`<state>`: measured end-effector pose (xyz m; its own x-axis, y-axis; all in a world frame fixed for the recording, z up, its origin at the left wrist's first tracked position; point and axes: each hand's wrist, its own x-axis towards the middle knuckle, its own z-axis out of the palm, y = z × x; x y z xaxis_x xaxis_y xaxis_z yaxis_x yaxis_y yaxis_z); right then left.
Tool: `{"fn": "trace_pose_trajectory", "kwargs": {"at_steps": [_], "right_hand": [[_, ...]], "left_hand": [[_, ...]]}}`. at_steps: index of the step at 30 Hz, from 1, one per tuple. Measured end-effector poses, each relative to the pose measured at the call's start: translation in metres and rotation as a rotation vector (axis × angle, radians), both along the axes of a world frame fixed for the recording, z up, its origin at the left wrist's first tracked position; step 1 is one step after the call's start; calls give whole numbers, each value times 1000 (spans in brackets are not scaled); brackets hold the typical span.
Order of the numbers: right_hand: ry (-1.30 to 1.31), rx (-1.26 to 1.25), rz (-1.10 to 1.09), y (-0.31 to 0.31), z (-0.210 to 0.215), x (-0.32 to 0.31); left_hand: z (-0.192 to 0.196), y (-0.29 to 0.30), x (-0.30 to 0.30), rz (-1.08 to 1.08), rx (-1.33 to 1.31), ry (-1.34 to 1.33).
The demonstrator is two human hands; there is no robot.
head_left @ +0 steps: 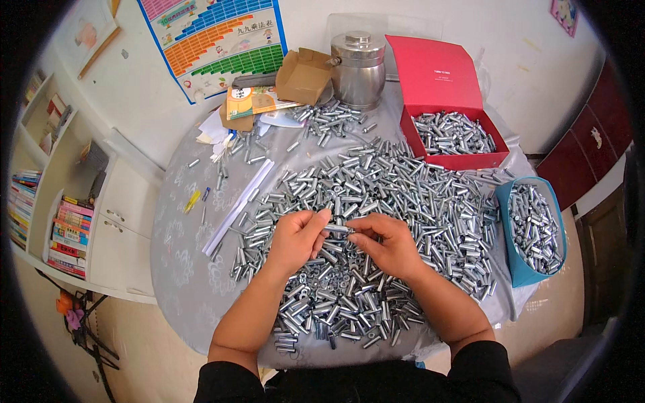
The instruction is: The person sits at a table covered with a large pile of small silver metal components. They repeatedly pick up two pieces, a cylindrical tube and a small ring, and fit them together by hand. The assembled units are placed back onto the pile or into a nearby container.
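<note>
A large heap of short silver metal sleeves and bolts (403,195) covers a round table with a grey patterned cloth (175,235). My left hand (297,236) and my right hand (384,243) meet over the middle of the heap. Together they pinch one small metal sleeve (338,228) between their fingertips, the left at its left end, the right at its right end. Loose nuts and sleeves lie right under both hands.
A red open box (443,87) of metal parts stands at the back right, a blue container (521,262) full of them at the right edge. A steel pot (358,67), cardboard boxes (302,74) and booklets sit at the back. White shelves with books (67,228) stand left.
</note>
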<state>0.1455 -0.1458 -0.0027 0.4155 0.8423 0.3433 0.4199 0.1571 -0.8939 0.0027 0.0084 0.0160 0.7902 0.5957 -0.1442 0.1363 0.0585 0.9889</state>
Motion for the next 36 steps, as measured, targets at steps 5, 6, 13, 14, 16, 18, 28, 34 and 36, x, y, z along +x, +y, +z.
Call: {"fn": "trace_pose_trajectory", "kwargs": {"at_steps": [5, 6, 13, 14, 16, 18, 28, 34, 36], "right_hand": [[133, -104, 22, -1, 1, 2], [151, -96, 13, 0, 1, 3], [305, -39, 41, -2, -2, 7], [359, -42, 51, -2, -1, 7], [426, -46, 70, -1, -2, 6], [449, -46, 84, -1, -5, 8], [299, -173, 10, -5, 21, 12], [-139, -249, 89, -3, 42, 27], [-85, -279, 54, 3, 45, 29]], "left_hand": [[-1, -2, 0, -66, -58, 1], [0, -1, 0, -82, -66, -7], [5, 6, -3, -124, -139, -55], [3, 4, -1, -129, -130, -104], [1, 2, -1, -145, -102, -142], [-1, 1, -2, -174, -65, -123], [9, 6, -6, -86, -4, -59], [19, 8, -4, -248, 338, 97], [20, 10, -1, -267, 436, 159]]}}
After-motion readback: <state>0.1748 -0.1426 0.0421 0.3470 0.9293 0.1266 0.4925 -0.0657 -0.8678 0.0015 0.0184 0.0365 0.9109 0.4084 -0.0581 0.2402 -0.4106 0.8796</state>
